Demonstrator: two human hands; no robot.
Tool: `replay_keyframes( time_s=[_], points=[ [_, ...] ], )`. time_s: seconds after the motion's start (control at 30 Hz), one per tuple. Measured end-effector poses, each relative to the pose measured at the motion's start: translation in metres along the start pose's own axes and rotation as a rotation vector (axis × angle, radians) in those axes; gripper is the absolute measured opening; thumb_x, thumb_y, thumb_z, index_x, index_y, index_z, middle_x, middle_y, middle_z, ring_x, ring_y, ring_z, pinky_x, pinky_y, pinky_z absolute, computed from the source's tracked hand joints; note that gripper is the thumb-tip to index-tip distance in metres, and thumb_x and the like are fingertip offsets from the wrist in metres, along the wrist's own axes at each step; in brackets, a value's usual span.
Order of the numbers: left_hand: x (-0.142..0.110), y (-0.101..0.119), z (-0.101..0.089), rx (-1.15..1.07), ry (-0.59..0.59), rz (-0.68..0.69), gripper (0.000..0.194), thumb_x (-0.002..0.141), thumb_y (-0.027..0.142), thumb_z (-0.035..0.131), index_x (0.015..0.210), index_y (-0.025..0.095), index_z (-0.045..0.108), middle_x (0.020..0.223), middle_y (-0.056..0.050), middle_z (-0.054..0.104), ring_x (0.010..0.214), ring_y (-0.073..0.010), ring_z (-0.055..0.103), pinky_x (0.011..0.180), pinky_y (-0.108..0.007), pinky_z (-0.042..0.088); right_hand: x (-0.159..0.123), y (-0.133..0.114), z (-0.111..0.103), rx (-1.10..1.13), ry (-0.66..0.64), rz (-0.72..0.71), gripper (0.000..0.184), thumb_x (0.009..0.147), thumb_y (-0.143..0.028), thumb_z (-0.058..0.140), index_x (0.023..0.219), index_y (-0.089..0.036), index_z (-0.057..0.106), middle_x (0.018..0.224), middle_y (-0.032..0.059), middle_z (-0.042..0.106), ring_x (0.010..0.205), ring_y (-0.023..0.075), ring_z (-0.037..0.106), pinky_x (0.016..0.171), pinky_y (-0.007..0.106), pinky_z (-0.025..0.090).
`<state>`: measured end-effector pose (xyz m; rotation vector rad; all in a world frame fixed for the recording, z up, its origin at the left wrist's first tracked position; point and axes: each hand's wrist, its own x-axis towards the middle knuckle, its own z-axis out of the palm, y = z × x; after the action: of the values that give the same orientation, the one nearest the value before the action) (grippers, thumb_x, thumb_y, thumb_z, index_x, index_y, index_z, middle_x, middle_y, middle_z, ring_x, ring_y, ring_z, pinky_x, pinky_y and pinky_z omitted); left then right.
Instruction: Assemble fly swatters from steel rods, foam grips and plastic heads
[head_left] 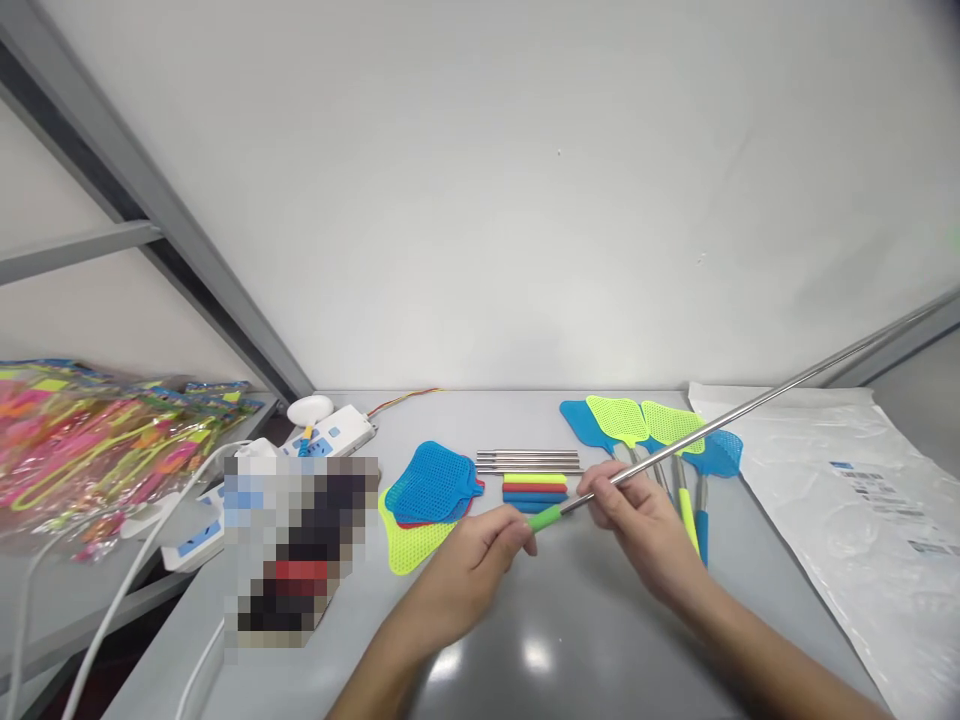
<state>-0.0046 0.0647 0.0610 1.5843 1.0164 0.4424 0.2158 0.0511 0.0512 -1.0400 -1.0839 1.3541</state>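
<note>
My left hand (476, 560) is closed around the green grip (544, 518) of a long metal telescopic rod (750, 402). The rod slants up to the right, drawn out far. My right hand (645, 525) pinches it just above the grip, between thumb and fingers. Behind my hands lie several short metal rods (529, 462) in a row, with yellow, red and blue grips (534, 488) in front of them. Left of these is a stack of loose fly swatter heads (431, 485), blue on top, red and yellow below. Several fly swatters (616, 418) with handles lie beyond my right hand.
A white plastic bag (840, 500) covers the table's right side. To the left are power strips (337, 432), a white cable (127, 590) and a pixelated dark object (307, 550). Bagged colourful items (112, 440) fill the far left. A white wall (525, 200) stands behind.
</note>
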Motion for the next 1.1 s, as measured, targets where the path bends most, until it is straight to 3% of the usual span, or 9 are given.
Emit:
replay_keyframes(
  time_s=[0.1, 0.2, 0.27, 0.47, 0.6, 0.7, 0.8, 0.97, 1.1],
  points=[
    [-0.004, 0.0, 0.001, 0.006, 0.04, 0.012, 0.043, 0.096, 0.054, 0.037, 0.088, 0.02, 0.061, 0.062, 0.006, 0.036, 0.055, -0.0102, 0.035, 0.051, -0.021, 0.027, 0.001, -0.013, -0.02, 0.079, 0.093, -0.045, 0.028, 0.087, -0.044, 0.064, 0.101, -0.02, 0.067, 0.061, -0.0057, 0.03, 0.054, 0.0085, 0.025, 0.05, 0.025, 0.02],
    [-0.013, -0.009, -0.005, 0.002, 0.055, -0.046, 0.043, 0.095, 0.055, 0.038, 0.087, 0.019, 0.061, 0.059, 0.006, 0.036, 0.053, -0.0103, 0.036, 0.049, -0.021, 0.027, 0.007, -0.023, -0.037, 0.215, 0.227, -0.083, 0.027, 0.09, -0.044, 0.059, 0.087, -0.018, 0.067, 0.058, -0.007, 0.023, 0.051, 0.0082, 0.018, 0.047, 0.025, 0.018],
    [-0.018, -0.017, -0.005, -0.013, 0.068, -0.075, 0.044, 0.095, 0.056, 0.039, 0.086, 0.019, 0.061, 0.056, 0.006, 0.036, 0.052, -0.0108, 0.037, 0.049, -0.021, 0.028, 0.008, -0.021, -0.036, 0.232, 0.274, -0.069, 0.027, 0.09, -0.043, 0.059, 0.082, -0.018, 0.066, 0.056, -0.0067, 0.024, 0.051, 0.0084, 0.019, 0.047, 0.025, 0.018],
    [-0.025, -0.042, 0.011, -0.134, 0.1, -0.093, 0.045, 0.094, 0.057, 0.039, 0.083, 0.017, 0.059, 0.051, 0.007, 0.034, 0.048, -0.0105, 0.034, 0.046, -0.022, 0.026, -0.008, 0.0, -0.009, 0.159, 0.183, 0.015, 0.028, 0.09, -0.045, 0.059, 0.098, -0.02, 0.069, 0.058, -0.0053, 0.03, 0.054, 0.0099, 0.024, 0.05, 0.026, 0.021],
    [-0.043, -0.054, 0.006, -0.174, 0.103, -0.107, 0.045, 0.093, 0.057, 0.042, 0.084, 0.016, 0.06, 0.052, 0.007, 0.034, 0.048, -0.01, 0.034, 0.046, -0.021, 0.026, -0.011, -0.01, -0.026, 0.12, 0.063, 0.054, 0.03, 0.086, -0.045, 0.064, 0.098, -0.018, 0.071, 0.06, -0.0057, 0.027, 0.054, 0.0096, 0.024, 0.05, 0.026, 0.023],
    [-0.058, -0.063, -0.002, -0.15, 0.127, -0.113, 0.044, 0.094, 0.055, 0.043, 0.083, 0.017, 0.061, 0.052, 0.007, 0.035, 0.049, -0.0096, 0.035, 0.047, -0.021, 0.027, -0.007, -0.025, -0.046, 0.228, 0.17, -0.034, 0.029, 0.088, -0.047, 0.061, 0.089, -0.019, 0.07, 0.057, -0.0075, 0.02, 0.051, 0.0089, 0.018, 0.047, 0.025, 0.021],
    [-0.065, -0.068, 0.001, -0.128, 0.146, -0.113, 0.043, 0.095, 0.054, 0.042, 0.084, 0.017, 0.061, 0.053, 0.007, 0.035, 0.049, -0.0098, 0.035, 0.049, -0.021, 0.028, -0.006, -0.029, -0.047, 0.28, 0.298, -0.147, 0.028, 0.089, -0.045, 0.06, 0.078, -0.02, 0.065, 0.056, -0.0072, 0.021, 0.05, 0.0089, 0.018, 0.046, 0.024, 0.022],
    [-0.062, -0.067, 0.017, -0.131, 0.153, -0.088, 0.043, 0.095, 0.054, 0.041, 0.085, 0.017, 0.061, 0.052, 0.007, 0.035, 0.05, -0.0107, 0.035, 0.049, -0.022, 0.027, -0.025, -0.007, -0.023, 0.209, 0.226, -0.071, 0.025, 0.09, -0.044, 0.059, 0.089, -0.021, 0.068, 0.056, -0.0053, 0.028, 0.053, 0.0106, 0.026, 0.05, 0.026, 0.026],
    [-0.071, -0.064, 0.016, -0.102, 0.155, -0.1, 0.044, 0.093, 0.056, 0.043, 0.085, 0.017, 0.062, 0.053, 0.007, 0.034, 0.051, -0.0108, 0.034, 0.049, -0.022, 0.026, -0.036, -0.019, -0.045, 0.147, 0.189, -0.059, 0.031, 0.087, -0.042, 0.064, 0.104, -0.017, 0.07, 0.059, -0.0058, 0.027, 0.055, 0.0104, 0.028, 0.05, 0.026, 0.027]
  ],
)
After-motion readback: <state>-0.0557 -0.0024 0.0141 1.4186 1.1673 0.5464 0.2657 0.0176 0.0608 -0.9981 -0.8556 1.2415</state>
